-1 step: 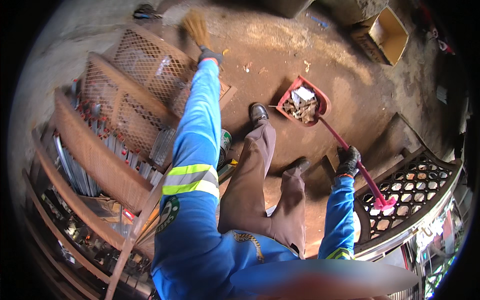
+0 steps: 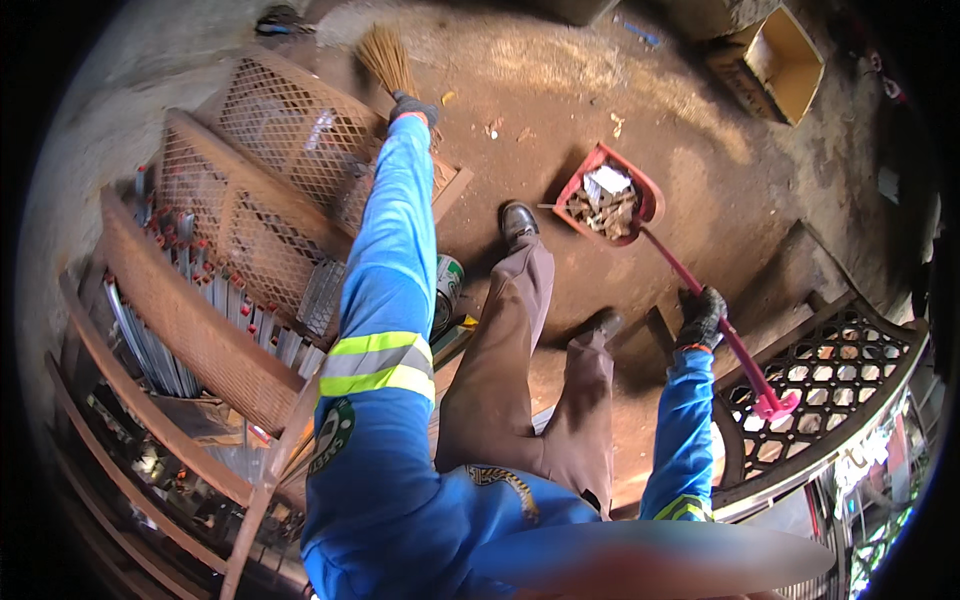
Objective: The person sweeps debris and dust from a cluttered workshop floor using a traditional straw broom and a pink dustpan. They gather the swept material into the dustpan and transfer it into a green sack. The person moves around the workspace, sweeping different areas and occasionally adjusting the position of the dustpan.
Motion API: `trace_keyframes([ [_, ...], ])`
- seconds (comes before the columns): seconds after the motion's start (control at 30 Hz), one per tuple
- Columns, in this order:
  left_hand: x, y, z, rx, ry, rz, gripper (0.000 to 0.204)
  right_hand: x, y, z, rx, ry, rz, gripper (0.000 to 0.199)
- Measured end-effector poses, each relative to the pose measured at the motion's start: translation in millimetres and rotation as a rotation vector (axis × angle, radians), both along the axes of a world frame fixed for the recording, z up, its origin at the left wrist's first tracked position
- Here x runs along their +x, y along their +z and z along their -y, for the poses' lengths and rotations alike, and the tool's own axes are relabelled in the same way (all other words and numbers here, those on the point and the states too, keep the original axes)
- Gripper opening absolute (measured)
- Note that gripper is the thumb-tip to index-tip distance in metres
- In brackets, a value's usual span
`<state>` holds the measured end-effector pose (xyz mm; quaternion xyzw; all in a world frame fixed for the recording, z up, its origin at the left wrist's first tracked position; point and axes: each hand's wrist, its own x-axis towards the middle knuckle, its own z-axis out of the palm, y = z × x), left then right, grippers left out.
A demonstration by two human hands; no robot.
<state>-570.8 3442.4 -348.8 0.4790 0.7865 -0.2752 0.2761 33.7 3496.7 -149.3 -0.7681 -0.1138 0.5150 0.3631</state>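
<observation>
The handle of the broom (image 2: 385,60) was lost under the left grip (image 2: 413,107) and sleeve (image 2: 390,220); the right grip (image 2: 703,318) hid part of the pink handle (image 2: 672,265) of the dustpan (image 2: 652,200); scraps (image 2: 607,214) covered much of its floor, too jumbled to tell one by one; the sleeve hid part of a can (image 2: 449,283); a blurred oval (image 2: 650,560) masked the lower edge; a dark object (image 2: 283,20) at upper left was too unclear to name.
</observation>
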Motion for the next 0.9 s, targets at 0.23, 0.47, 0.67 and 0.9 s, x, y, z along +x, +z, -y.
trace_keyframes([
  [0.23,242.0,-31.3,71.2,-0.411,-0.176,0.643,0.093,19.3,-110.8,-26.8,0.01,1.056,0.82,0.015],
  [0.47,313.8,175.7,134.2,0.282,0.866,1.043,0.08,-27.9,-98.9,-25.2,0.106,0.262,0.114,0.019],
  [0.67,294.6,164.3,94.2,0.464,0.951,0.691,0.074,35.4,-102.6,-29.4,0.209,0.673,0.168,0.015],
  [0.9,345.6,114.7,38.9,0.071,0.877,0.621,0.08,32.3,-88.1,-46.3,0.201,0.847,0.253,0.013],
])
